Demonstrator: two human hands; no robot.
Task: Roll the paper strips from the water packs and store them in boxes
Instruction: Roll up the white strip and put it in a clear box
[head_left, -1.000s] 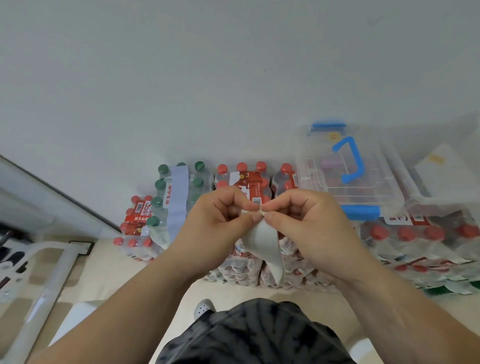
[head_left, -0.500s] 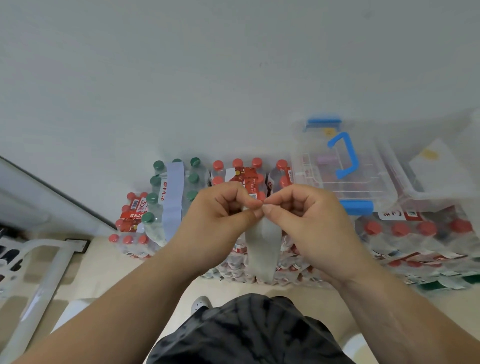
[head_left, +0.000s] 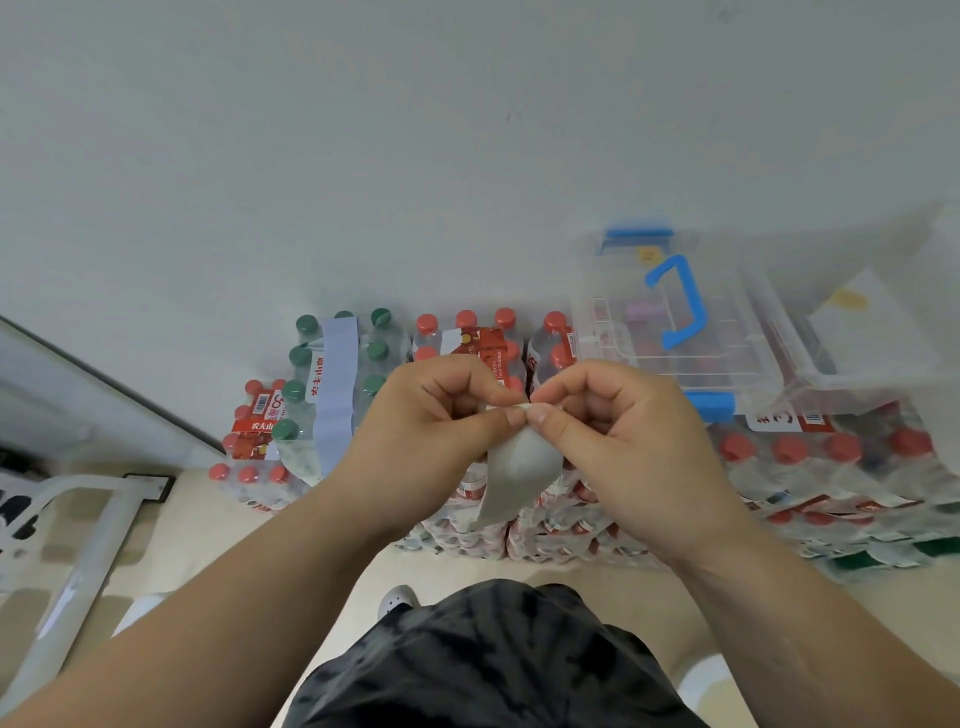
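Note:
A white paper strip (head_left: 517, 470) hangs between my hands, its top end pinched and curled at my fingertips. My left hand (head_left: 421, 436) and my right hand (head_left: 618, 436) meet thumb to thumb and both grip that top end. The loose tail of the strip dangles down in front of the stacked water packs (head_left: 524, 525). A pack with green caps (head_left: 343, 379) at the back left carries a pale strip (head_left: 335, 384) across its top. A clear box with blue handle (head_left: 675, 332) sits on packs at the right.
A second clear box (head_left: 872, 343) lies at the far right on red-capped packs (head_left: 831, 467). A smaller red-capped pack (head_left: 254, 441) stands at the left by the wall. A white metal frame (head_left: 78, 545) crosses the floor at the lower left. My shoe (head_left: 397, 600) shows below.
The hanging tail of the strip has got shorter and turned a little as my fingers wound its top end. Both hands stayed together in front of the packs.

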